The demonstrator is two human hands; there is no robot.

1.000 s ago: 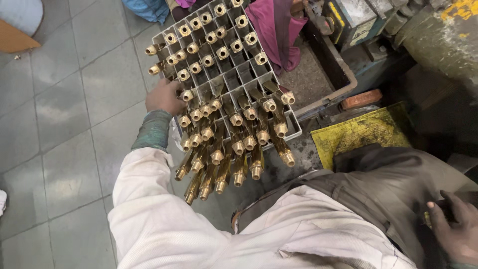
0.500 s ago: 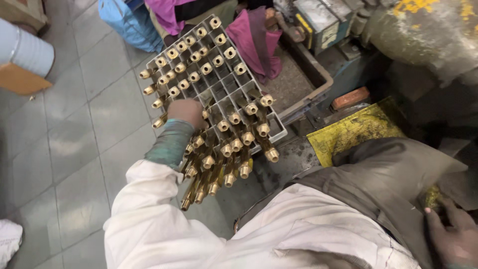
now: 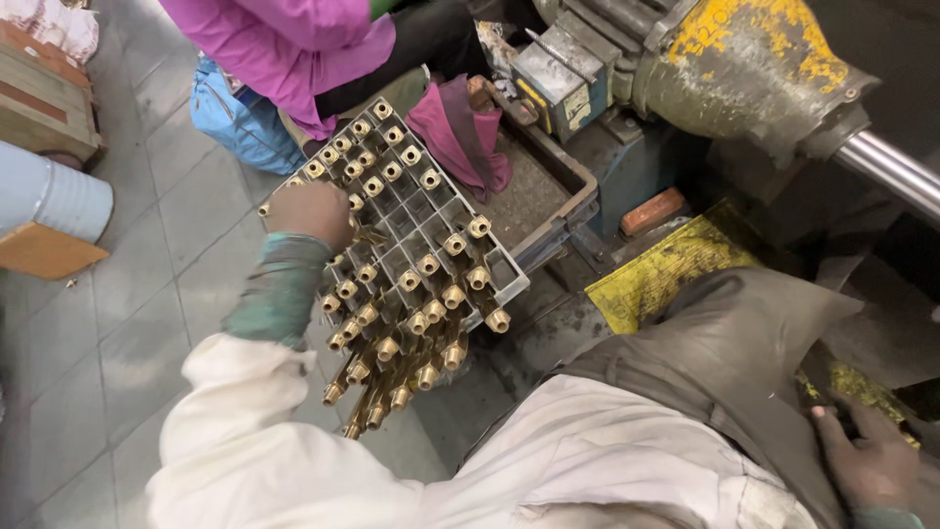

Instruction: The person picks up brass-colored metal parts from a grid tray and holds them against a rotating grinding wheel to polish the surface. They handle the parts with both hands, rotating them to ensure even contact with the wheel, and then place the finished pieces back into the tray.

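A grey metal grid rack [image 3: 428,209] lies tilted on the floor, with several brass fittings [image 3: 394,345] standing in its cells. The near rows and the far rows are filled and the middle cells are bare. My left hand [image 3: 311,214] rests on the rack's left side with the fingers curled down around a brass fitting; its back hides the fingertips. A white sleeve with a green cuff [image 3: 279,289] leads to it. My right hand [image 3: 867,460] lies at the bottom right, fingers spread on dark cloth beside a yellow sheet [image 3: 666,274], holding nothing.
Another person in a magenta garment [image 3: 294,39] stands past the rack, next to a blue bag [image 3: 235,122]. A metal tray [image 3: 578,186] holds a magenta cloth [image 3: 460,127]. A machine with a yellow housing [image 3: 749,59] and steel shaft [image 3: 891,167] fills the right. A wooden box [image 3: 49,93] stands left.
My left hand has moved from the rack's near left edge up along it toward the far rows. The view has shifted, showing more of the machine. My right hand stays put.
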